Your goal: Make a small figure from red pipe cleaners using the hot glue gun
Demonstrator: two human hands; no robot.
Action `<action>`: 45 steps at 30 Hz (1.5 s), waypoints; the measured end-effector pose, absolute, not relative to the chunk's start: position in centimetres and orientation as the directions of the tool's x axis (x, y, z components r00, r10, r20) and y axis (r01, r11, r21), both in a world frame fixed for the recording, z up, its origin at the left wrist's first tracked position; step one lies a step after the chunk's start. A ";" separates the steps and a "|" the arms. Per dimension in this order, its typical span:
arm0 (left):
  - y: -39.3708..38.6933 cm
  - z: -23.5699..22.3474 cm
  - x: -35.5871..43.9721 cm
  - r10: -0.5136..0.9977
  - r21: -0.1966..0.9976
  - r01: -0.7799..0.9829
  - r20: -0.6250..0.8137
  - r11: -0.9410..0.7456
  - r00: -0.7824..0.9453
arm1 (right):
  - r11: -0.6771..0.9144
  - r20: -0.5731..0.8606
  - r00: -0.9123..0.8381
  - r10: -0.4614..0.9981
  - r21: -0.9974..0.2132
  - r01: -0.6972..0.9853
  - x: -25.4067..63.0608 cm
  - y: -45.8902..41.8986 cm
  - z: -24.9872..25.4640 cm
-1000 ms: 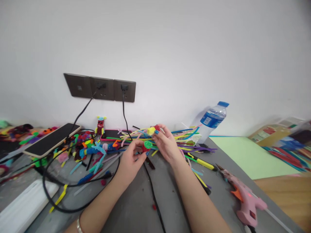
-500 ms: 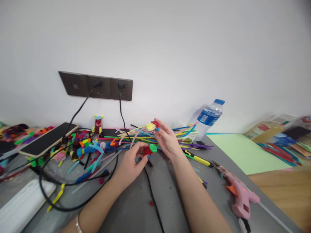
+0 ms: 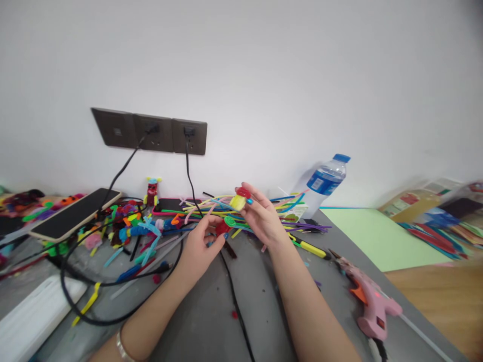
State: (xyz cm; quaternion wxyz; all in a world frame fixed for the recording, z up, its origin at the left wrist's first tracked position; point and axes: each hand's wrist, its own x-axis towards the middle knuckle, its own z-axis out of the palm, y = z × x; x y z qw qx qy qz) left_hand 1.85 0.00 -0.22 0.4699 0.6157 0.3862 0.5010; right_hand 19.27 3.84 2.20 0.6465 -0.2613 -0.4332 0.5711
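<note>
Between the thumb and fingers of my left hand (image 3: 206,244) is a small red piece with a green coil (image 3: 229,221) on its end, which looks made of pipe cleaner. My right hand (image 3: 264,221), a little higher and to the right, pinches a small yellow and red piece (image 3: 237,202) by its red part. The two pieces are close but apart. Behind both hands lies a loose bundle of coloured pipe cleaners (image 3: 290,205) along the wall. A small dark-red figure (image 3: 151,193) with a yellow and blue top stands left of the bundle.
A pink glue gun (image 3: 373,306) lies at the right, near a yellow cutter (image 3: 313,249). A water bottle (image 3: 327,176) leans by the wall. At the left are a phone (image 3: 73,216), a looped black cable (image 3: 101,323), a white box (image 3: 37,317) and heaped pipe-cleaner pieces.
My left hand has shifted slightly left and up with the red and green piece. In my right hand the yellow and red piece has turned, its yellow part now pointing lower.
</note>
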 end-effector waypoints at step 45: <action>0.8 -0.9 1.5 0.977 0.971 -0.134 0.207 -0.200 0.040 | 0.193 0.244 -0.099 0.965 -0.912 -0.363 18.4 3.1 2.3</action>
